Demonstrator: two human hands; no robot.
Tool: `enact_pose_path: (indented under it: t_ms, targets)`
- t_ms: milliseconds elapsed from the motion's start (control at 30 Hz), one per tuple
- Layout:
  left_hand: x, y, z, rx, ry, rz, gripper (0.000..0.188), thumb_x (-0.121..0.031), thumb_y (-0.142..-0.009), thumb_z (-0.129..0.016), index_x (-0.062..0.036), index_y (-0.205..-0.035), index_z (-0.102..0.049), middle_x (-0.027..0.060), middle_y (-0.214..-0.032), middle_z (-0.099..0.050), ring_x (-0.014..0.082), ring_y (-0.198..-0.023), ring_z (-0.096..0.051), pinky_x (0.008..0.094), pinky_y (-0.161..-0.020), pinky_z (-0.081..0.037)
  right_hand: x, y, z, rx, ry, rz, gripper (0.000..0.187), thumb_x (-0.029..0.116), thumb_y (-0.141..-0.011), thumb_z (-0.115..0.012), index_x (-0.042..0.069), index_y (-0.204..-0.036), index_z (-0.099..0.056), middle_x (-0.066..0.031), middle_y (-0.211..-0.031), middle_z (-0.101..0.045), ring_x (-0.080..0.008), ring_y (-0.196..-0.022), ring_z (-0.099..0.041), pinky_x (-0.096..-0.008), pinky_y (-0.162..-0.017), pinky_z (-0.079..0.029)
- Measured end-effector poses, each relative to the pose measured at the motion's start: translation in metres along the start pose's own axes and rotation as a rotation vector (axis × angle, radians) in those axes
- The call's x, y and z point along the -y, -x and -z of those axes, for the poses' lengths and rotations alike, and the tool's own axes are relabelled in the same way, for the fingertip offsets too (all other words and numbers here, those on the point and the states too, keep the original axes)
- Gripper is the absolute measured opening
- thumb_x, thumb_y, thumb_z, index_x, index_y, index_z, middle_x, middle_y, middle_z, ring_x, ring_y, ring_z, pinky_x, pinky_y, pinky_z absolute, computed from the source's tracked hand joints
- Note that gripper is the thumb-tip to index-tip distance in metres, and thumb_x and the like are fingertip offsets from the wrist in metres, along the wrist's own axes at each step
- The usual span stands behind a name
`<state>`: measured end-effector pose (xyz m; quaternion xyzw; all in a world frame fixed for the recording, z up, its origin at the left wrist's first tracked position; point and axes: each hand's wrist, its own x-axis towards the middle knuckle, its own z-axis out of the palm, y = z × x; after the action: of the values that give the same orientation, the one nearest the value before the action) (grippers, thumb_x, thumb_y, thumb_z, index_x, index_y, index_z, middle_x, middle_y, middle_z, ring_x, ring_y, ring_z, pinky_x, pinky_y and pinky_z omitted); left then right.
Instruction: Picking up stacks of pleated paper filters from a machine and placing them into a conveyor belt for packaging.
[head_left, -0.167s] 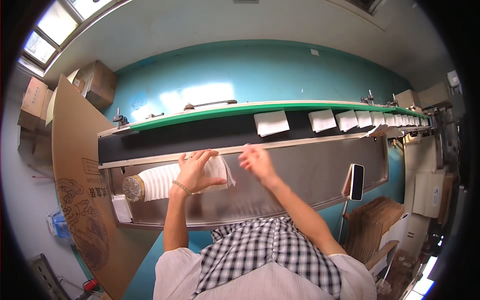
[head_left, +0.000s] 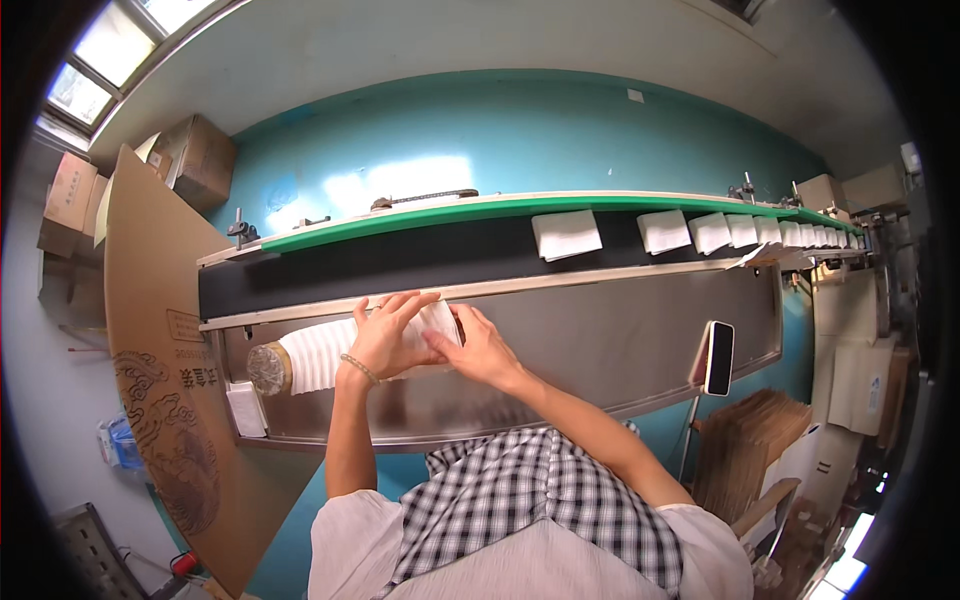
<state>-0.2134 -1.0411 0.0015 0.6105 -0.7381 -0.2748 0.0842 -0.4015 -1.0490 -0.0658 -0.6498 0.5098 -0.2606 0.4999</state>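
Note:
A long row of stacked white folded pieces [head_left: 315, 355] lies on its side on the steel tray [head_left: 600, 350] in front of me. My left hand [head_left: 385, 335] lies over the right end of that row, fingers spread across it. From the right, my right hand [head_left: 480, 350] presses against the same end, thumb touching the white pieces. Both hands squeeze the stack between them. Behind the tray, a black conveyor belt [head_left: 400, 260] carries several separate white pieces [head_left: 566, 235] toward the right.
A tall brown cardboard sheet [head_left: 150, 360] stands at the left of the tray. A phone on a stand [head_left: 718, 358] sits at the tray's right. Cardboard boxes [head_left: 195, 160] are piled at the back left, flat cartons [head_left: 750, 450] at the lower right.
My right hand has dropped from the belt's edge down onto the right end of the white stack, joining my left hand there.

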Motion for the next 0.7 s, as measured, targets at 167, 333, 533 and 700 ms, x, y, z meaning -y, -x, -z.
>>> enact_pose_path:
  t_ms: [167, 333, 533, 700]
  targets:
    - [0.003, 0.003, 0.001, 0.027, 0.045, 0.057, 0.081, -0.057, -0.061, -0.087, -0.0213, -0.128, -0.058, 0.0056, -0.134, -0.059, 0.0278, -0.132, -0.05, 0.059, -0.112, -0.018, -0.038, -0.003, 0.009, 0.131, -0.374, -0.156, 0.037, 0.029, -0.094, -0.066, -0.002, -0.114, -0.062, -0.0106, -0.096, -0.069, -0.0158, -0.082, -0.066, -0.0328, -0.073, -0.054]
    - [0.003, 0.011, -0.002, -0.03, 0.044, 0.068, 0.076, -0.056, -0.062, -0.087, -0.021, -0.124, -0.06, 0.0066, -0.136, -0.057, 0.0291, -0.136, -0.045, 0.0585, -0.114, -0.015, -0.045, -0.014, 0.042, -0.021, -0.587, -0.342, 0.025, 0.019, -0.098, -0.061, -0.004, -0.107, -0.062, -0.0086, -0.089, -0.069, -0.0143, -0.072, -0.067, -0.026, -0.064, -0.054]
    - [-0.011, 0.026, -0.021, -0.586, -0.028, 0.111, 0.061, -0.04, -0.072, -0.086, -0.0185, -0.124, -0.061, 0.0078, -0.142, -0.052, 0.0331, -0.137, -0.041, 0.0557, -0.114, -0.016, -0.023, -0.016, 0.029, 0.012, -0.68, -0.414, 0.041, 0.038, -0.1, -0.059, -0.001, -0.113, -0.056, -0.0134, -0.101, -0.067, -0.0189, -0.088, -0.069, -0.0294, -0.075, -0.055]
    - [0.013, 0.075, -0.035, -1.361, -0.254, 0.609, 0.044, -0.007, -0.078, -0.081, 0.0006, -0.112, -0.055, 0.0183, -0.127, -0.05, 0.0347, -0.118, -0.051, 0.0447, -0.101, -0.041, 0.016, -0.001, -0.019, 0.065, -0.017, -0.012, 0.06, 0.045, -0.092, -0.066, -0.002, -0.127, -0.055, -0.0225, -0.118, -0.059, -0.0378, -0.111, -0.059, -0.0421, -0.097, -0.047]
